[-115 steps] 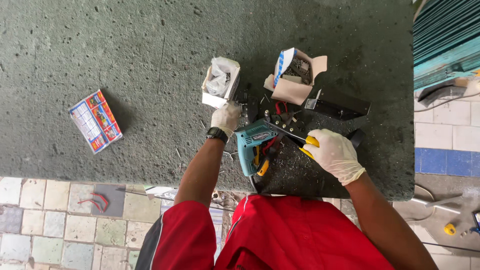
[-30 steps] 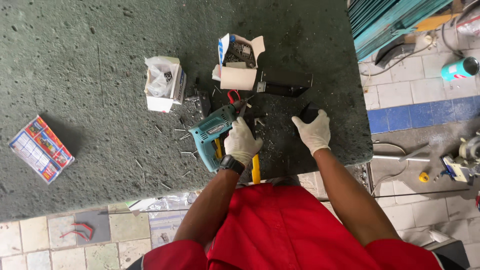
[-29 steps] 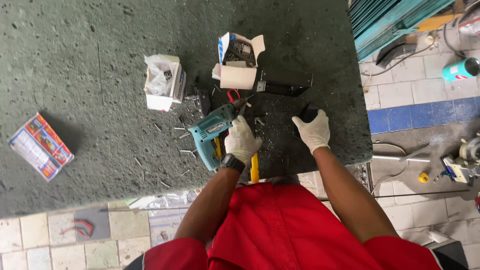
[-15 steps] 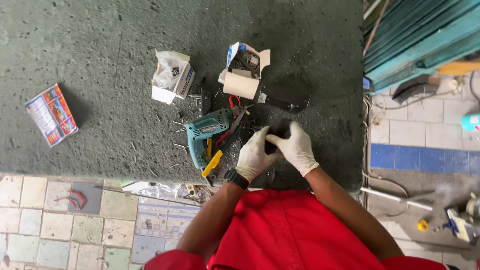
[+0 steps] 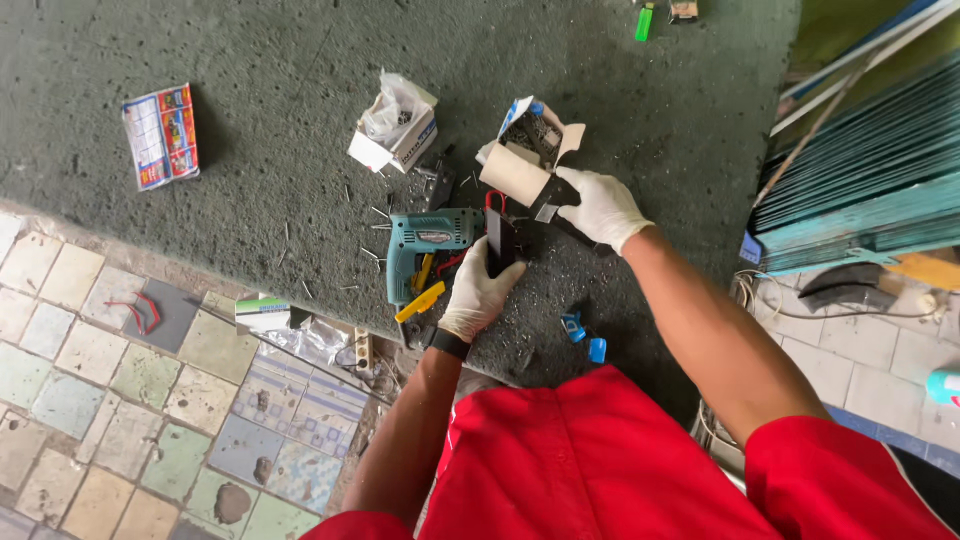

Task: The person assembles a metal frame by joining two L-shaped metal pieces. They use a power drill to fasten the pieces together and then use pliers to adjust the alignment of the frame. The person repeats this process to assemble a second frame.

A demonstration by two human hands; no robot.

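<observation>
- White gloves cover both hands, likely to keep them safe from the sharp bits lying about.
- Left hand (image 5: 482, 292) is closed around a flat black piece (image 5: 497, 238), holding it upright just right of the teal drill (image 5: 428, 240).
- Right hand (image 5: 598, 207) sits farther right of the drill. It rests on another dark piece (image 5: 560, 192), with its fingers bent over it. I cannot tell if it really grips it.
- The drill lies on its side on the grey stone slab (image 5: 250, 120), close enough to grab fast.
- A yellow handle (image 5: 421, 301) pokes out just below the drill.
- Above the drill stand two open small boxes: a white one with a plastic bag (image 5: 394, 126) and a torn one with dark small parts (image 5: 530, 140). They are open so parts can be picked out easily.
- Small nails or screws are spread around the drill.
- Two blue bits (image 5: 584, 336) lie down and to the right of the drill.
- A colourful packet (image 5: 160, 135) lies far left of the drill, well apart.
</observation>
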